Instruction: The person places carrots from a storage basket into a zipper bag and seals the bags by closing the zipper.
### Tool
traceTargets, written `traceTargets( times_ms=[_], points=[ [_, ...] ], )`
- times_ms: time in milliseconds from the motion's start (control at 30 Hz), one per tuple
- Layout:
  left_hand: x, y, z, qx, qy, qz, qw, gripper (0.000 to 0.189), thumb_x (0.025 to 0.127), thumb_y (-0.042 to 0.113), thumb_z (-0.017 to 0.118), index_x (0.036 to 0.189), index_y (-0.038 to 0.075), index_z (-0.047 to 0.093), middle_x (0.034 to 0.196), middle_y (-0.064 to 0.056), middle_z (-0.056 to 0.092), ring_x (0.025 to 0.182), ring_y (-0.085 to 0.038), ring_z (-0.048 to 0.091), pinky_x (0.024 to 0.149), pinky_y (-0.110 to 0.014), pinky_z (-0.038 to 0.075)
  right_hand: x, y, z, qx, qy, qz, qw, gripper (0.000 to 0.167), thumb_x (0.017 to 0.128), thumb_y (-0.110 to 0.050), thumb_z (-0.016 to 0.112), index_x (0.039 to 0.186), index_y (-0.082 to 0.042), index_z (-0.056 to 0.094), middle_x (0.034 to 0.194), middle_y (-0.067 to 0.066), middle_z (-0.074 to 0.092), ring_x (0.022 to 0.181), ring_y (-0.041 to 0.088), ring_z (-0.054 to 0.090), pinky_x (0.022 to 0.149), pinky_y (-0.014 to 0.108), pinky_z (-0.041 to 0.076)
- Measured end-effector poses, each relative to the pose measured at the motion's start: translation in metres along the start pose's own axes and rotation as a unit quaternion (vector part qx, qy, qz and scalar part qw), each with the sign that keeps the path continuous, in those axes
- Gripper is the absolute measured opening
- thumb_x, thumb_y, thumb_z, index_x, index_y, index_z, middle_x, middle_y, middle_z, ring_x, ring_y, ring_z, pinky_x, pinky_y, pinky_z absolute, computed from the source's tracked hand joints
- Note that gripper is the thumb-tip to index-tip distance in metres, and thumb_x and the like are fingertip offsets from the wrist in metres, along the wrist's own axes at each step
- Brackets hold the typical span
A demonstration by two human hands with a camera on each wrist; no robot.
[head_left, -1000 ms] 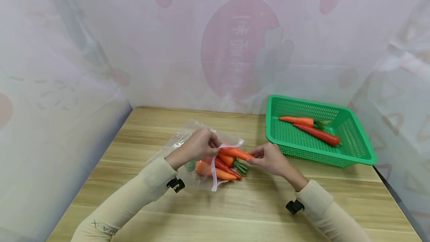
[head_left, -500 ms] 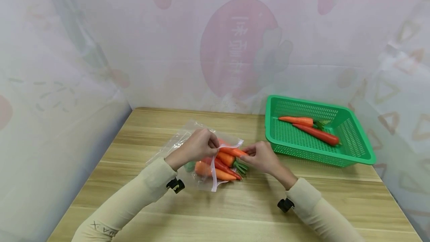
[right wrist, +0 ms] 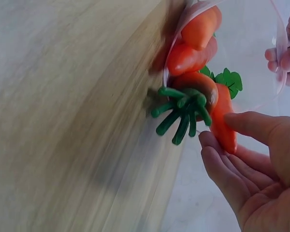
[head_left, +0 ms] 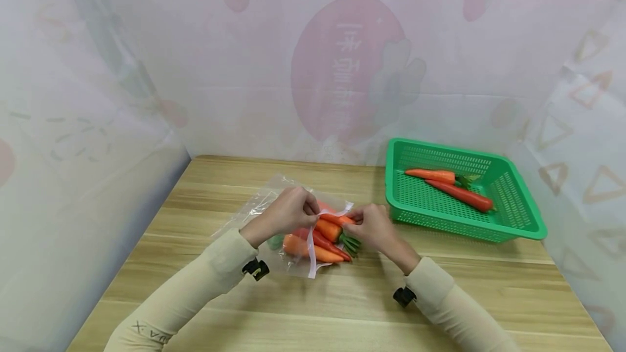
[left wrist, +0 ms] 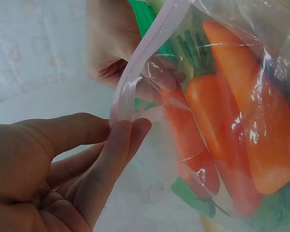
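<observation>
Carrot (right wrist: pixel 224 123) in the right hand (head_left: pixel 374 224) sits at the mouth of a clear zip bag (head_left: pixel 311 258), its leafy end inside and its tapered tip outside, roughly midway between the left and right edges of the table (head_left: pixel 293 314).

Nearest, two cream sleeves (head_left: pixel 186 287) reach in over the near part of the table, each with a black device (head_left: pixel 256 269) at the wrist. Between them and the held carrot, the bag lies on its side. Closest in it is a thick orange carrot (head_left: pixel 295 246); next comes what is probably a red pepper (head_left: pixel 320 240), though the film blurs it; beyond that is a carrot with green stalks (head_left: pixel 330 230), the stalks poking out of the mouth.

Farther on, the left hand (head_left: pixel 290 212) pinches the bag's pale pink rim between thumb and finger. The right hand grips the held carrot near its tip, thumb on one side and fingers on the other.

Farther still, by the table's far right corner, stands a green basket (head_left: pixel 455 226). Inside, a red pepper (head_left: pixel 462 195) lies in front of a leafy carrot (head_left: pixel 432 175). Past the table's far edge hangs a pale printed sheet (head_left: pixel 235 53).
</observation>
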State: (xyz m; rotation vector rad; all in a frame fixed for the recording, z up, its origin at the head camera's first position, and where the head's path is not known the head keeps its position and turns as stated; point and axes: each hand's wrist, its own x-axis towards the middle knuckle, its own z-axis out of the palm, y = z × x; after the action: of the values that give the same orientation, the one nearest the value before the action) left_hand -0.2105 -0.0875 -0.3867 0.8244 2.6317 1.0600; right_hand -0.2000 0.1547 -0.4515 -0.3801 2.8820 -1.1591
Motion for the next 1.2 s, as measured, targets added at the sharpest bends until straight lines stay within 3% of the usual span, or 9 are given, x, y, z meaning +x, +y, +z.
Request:
traceTargets(
  times_ms=[267, 567, 833, 1033, 1200],
  points=[
    [0.0, 0.002, -0.001, -0.002, -0.004, -0.021, 0.9998, 0.009, 0.09, 0.0, 0.075, 0.096, -0.001, 0.081, 0.088, -0.007, 0.08, 0.076, -0.01, 0.074, 0.071, -0.025, 0.063, 0.004, -0.004, 0.007, -0.018, 0.023, -0.004, 0.9996, 0.009, 0.089, -0.016, 0.085, 0.093, -0.007, 0.084, 0.084, 0.004, 0.082, 0.073, 0.008, 0.075, 0.062, 0.023, 0.061],
    [0.001, 0.0, 0.001, 0.001, -0.003, -0.017, 0.9998, 0.009, 0.09, 0.001, 0.075, 0.096, -0.002, 0.081, 0.088, -0.008, 0.08, 0.076, -0.01, 0.074, 0.071, -0.026, 0.063, 0.006, -0.006, 0.009, -0.042, 0.037, -0.008, 0.9984, 0.012, 0.087, -0.02, 0.088, 0.09, -0.009, 0.084, 0.082, 0.002, 0.081, 0.069, 0.006, 0.072, 0.059, 0.021, 0.057],
    [0.0, -0.001, 0.001, 0.007, -0.002, -0.009, 0.9999, 0.009, 0.09, 0.001, 0.076, 0.097, -0.001, 0.081, 0.089, -0.008, 0.081, 0.076, -0.011, 0.074, 0.072, -0.026, 0.063, -0.004, -0.002, -0.007, -0.015, 0.021, -0.021, 0.9994, 0.023, 0.085, -0.018, 0.089, 0.101, -0.003, 0.083, 0.094, 0.012, 0.082, 0.082, 0.019, 0.08, 0.07, 0.029, 0.065],
    [0.001, -0.002, 0.002, 0.006, -0.005, -0.013, 0.9999, 0.01, 0.091, 0.002, 0.076, 0.098, -0.001, 0.081, 0.09, -0.007, 0.08, 0.077, -0.01, 0.073, 0.073, -0.026, 0.063, -0.015, 0.004, -0.024, -0.045, 0.012, -0.033, 0.9984, 0.032, 0.089, -0.017, 0.085, 0.11, 0.006, 0.079, 0.103, 0.022, 0.08, 0.088, 0.027, 0.08, 0.075, 0.036, 0.066],
    [0.0, -0.003, 0.002, 0.001, -0.004, -0.017, 0.9998, 0.01, 0.091, 0.001, 0.076, 0.098, -0.001, 0.081, 0.09, -0.007, 0.08, 0.077, -0.01, 0.073, 0.073, -0.026, 0.063, -0.021, 0.009, -0.038, -0.06, -0.004, -0.047, 0.9971, 0.03, 0.092, -0.017, 0.082, 0.113, 0.005, 0.078, 0.106, 0.023, 0.08, 0.09, 0.028, 0.08, 0.076, 0.035, 0.066]
  ],
)
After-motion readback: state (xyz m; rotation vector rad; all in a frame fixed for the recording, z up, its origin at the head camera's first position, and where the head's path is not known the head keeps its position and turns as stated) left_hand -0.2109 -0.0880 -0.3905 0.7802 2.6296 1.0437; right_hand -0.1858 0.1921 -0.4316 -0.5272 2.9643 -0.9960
